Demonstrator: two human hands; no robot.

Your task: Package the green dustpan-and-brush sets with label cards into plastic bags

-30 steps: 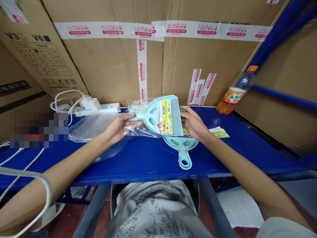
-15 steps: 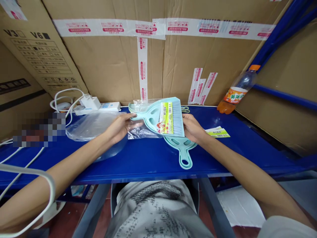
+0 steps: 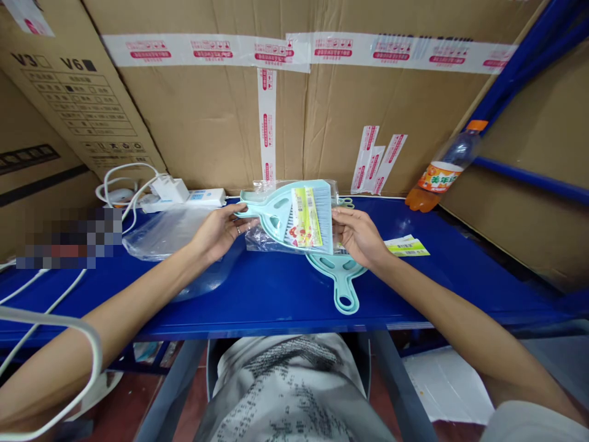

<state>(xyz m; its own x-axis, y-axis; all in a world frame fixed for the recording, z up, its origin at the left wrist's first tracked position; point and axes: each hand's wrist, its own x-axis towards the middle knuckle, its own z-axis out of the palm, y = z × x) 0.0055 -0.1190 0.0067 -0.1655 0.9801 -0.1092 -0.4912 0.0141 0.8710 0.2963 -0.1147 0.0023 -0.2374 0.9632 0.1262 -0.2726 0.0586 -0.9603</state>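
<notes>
A light-blue dustpan (image 3: 271,199) with its handle to the left is held between my hands, a small bristle brush (image 3: 324,212) nested in it. On the brush lies a yellow-green and white label card (image 3: 304,218). My left hand (image 3: 216,234) grips the handle end with thumb above and fingers beneath. At the bristle side, my right hand (image 3: 361,236) pinches the dustpan's right edge. A clear plastic bag (image 3: 262,242) shows beneath or around the dustpan; I cannot tell which. Partly covered below, another light-blue dustpan (image 3: 343,285) rests with its handle toward me.
More label cards (image 3: 408,246) lie right of my right hand. Clear plastic bags (image 3: 161,236) are stacked at left, near a white power strip (image 3: 207,197) and cables. An orange drink bottle (image 3: 442,175) leans at the right rear. Cardboard boxes (image 3: 221,123) stand behind the blue table (image 3: 276,301).
The held dustpan with its brush and card has shifted slightly left. My right hand's fingers now show more at its edge, and the card sits more tilted.
</notes>
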